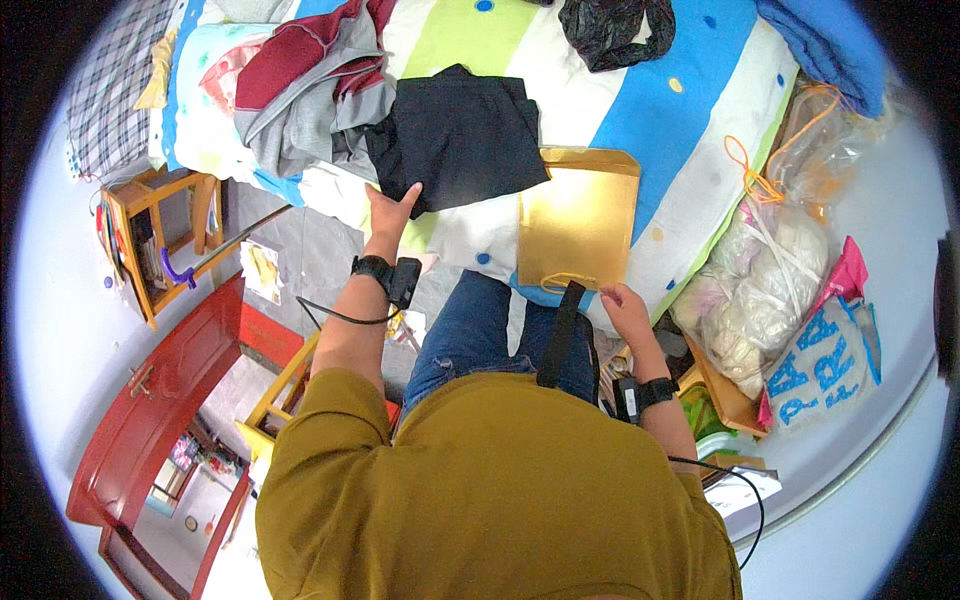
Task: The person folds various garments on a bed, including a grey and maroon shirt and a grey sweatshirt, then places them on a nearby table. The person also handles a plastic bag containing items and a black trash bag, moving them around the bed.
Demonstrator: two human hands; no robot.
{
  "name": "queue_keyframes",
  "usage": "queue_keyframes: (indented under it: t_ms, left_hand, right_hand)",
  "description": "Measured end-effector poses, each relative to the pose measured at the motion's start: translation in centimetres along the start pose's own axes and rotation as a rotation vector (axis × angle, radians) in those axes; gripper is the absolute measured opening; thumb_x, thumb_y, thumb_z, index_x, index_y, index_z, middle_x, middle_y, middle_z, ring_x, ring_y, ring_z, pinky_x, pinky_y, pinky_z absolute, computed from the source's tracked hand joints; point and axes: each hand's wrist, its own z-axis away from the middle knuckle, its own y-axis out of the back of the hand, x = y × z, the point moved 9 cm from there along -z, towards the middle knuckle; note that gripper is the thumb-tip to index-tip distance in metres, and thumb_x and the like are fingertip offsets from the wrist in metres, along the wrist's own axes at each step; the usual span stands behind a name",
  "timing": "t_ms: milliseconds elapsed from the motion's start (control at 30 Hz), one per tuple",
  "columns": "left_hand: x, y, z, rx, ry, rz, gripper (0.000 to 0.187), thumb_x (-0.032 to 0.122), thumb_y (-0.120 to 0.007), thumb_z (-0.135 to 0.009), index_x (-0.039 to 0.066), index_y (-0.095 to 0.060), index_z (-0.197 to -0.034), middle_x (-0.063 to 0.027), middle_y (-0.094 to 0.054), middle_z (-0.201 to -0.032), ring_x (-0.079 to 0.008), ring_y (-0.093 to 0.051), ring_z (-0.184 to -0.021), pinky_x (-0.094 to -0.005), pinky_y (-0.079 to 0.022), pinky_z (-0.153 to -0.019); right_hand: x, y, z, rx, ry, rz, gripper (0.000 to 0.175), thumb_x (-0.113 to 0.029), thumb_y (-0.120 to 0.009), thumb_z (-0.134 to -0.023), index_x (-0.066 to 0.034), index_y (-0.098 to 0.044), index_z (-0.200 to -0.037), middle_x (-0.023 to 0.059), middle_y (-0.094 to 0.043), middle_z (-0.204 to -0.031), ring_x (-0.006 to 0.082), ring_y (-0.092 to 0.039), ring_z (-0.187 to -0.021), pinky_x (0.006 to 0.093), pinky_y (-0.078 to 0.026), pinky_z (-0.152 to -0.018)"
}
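A folded black garment (461,142) lies on a striped bed cover. At its near left corner is my left hand (391,212), its thumb and a finger spread apart, touching or very close to the cloth. To the garment's right rests a flat gold paper bag (581,225), its cord handle (561,283) towards me. The garment's right corner reaches over the bag's edge. My right hand (626,309) is beside the bag's near right corner with fingers curled; whether it grips anything cannot be made out. A black strap (562,330) hangs between the bag and my legs.
A grey and maroon garment (315,90) lies left of the black one. A black plastic bag (619,34) sits farther back. Stuffed clear plastic bags (772,277) stand right of the bed. On the left are a wooden shelf (154,240) and an open red door (157,397).
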Motion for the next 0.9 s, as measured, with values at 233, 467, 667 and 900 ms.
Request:
queue_keyframes:
  t_ms: [233,467,667,900]
  left_hand:
    - [-3.1,-5.3,-1.9,-0.183,0.258,0.053,0.056,0.026,-0.075,-0.066,-0.012,-0.054,-0.102,-0.0186,-0.062,-0.095,-0.0237,-0.060,-0.086,-0.0321,-0.047,-0.076]
    - [0.4,0.6,1.7,-0.570,0.434,0.597,0.029,0.014,-0.062,-0.074,0.000,-0.056,-0.099,-0.0105,-0.060,-0.094,-0.0256,-0.057,-0.084,-0.0400,-0.047,-0.069]
    - [7.9,5.3,11.0,-0.818,0.416,0.830,0.035,0.011,-0.062,-0.073,0.007,-0.052,-0.107,-0.0071,-0.058,-0.100,-0.0231,-0.057,-0.086,-0.0404,-0.048,-0.071]
    - [13.7,4.1,22.2,-1.261,0.314,0.855,0.046,0.002,-0.054,-0.077,0.001,-0.044,-0.122,-0.0109,-0.056,-0.111,-0.0234,-0.058,-0.096,-0.0352,-0.048,-0.083]
  right_hand:
    - [-5.4,-3.8,1.3,0.013,0.049,-0.006,0.025,-0.019,-0.056,-0.080,-0.0019,-0.061,-0.098,0.0155,-0.063,-0.091,0.0256,-0.061,-0.086,0.0331,-0.047,-0.077]
    - [-10.8,-4.5,3.0,0.128,0.208,-0.024,0.022,-0.021,-0.056,-0.078,-0.0033,-0.063,-0.090,0.0137,-0.064,-0.082,0.0249,-0.061,-0.078,0.0329,-0.048,-0.071]
    - [-12.7,-12.2,3.6,-0.341,-0.080,-0.610,0.066,-0.053,-0.040,-0.088,-0.0025,-0.035,-0.130,0.0203,-0.045,-0.126,0.0295,-0.049,-0.110,0.0420,-0.042,-0.089]
    - [-19.6,-13.6,5.7,-0.538,0.158,-1.673,0.075,-0.061,-0.045,-0.082,-0.0079,-0.030,-0.133,0.0154,-0.037,-0.134,0.0323,-0.037,-0.123,0.0470,-0.031,-0.101]
